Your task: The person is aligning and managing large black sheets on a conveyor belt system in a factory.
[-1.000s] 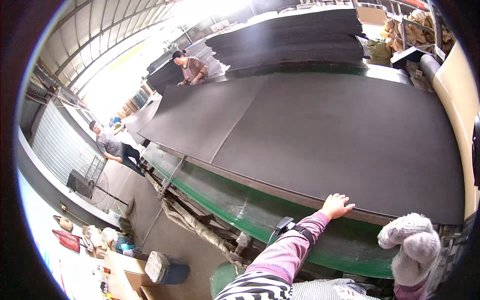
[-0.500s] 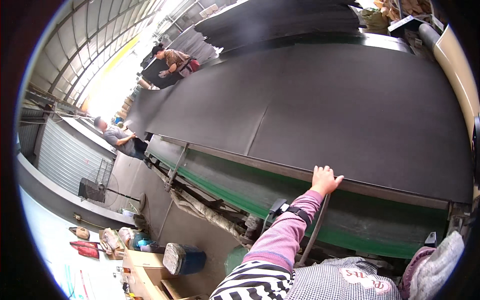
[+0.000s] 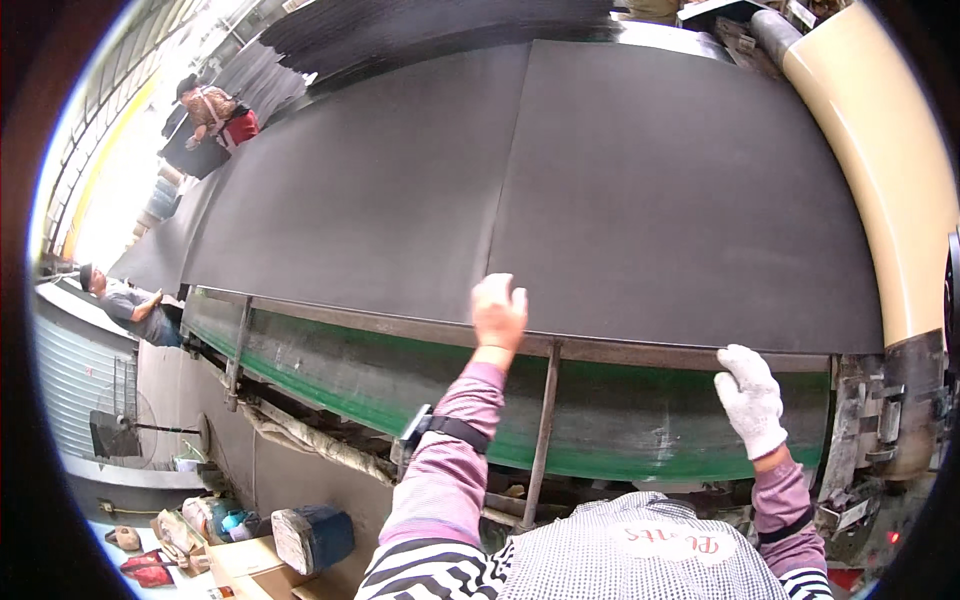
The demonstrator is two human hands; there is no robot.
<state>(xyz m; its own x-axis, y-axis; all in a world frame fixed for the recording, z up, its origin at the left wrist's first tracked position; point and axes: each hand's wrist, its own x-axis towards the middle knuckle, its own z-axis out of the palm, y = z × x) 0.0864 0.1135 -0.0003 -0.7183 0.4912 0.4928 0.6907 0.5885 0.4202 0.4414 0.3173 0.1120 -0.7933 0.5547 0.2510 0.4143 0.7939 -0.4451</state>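
Two large black sheets lie side by side on a long table-like bed: a left sheet [image 3: 360, 190] and a right sheet [image 3: 680, 200], with a thin seam [image 3: 509, 175] between them. My bare left hand [image 3: 500, 312] is at the near edge, by the lower end of the seam, thumb apart from the fingers and nothing visible in it. In a white work glove, my right hand [image 3: 752, 400] is raised just in front of the right sheet's near edge, fingers and thumb apart, apparently empty. A dark strap with a small device [image 3: 425, 428] is around my left forearm.
Under the sheets runs a green-edged belt [image 3: 640, 420] with a metal post [image 3: 543, 430]. A cream roller [image 3: 860, 170] stands at right. Two people, one far left [image 3: 135, 305] and one behind [image 3: 215, 115], stand by the sheets. A blue container [image 3: 325, 540] and floor fan [image 3: 115, 435] are at lower left.
My left hand has gone from the edge right of the seam to the seam's lower end. My gloved right hand has come up from the lower right toward the edge. The view has swung right.
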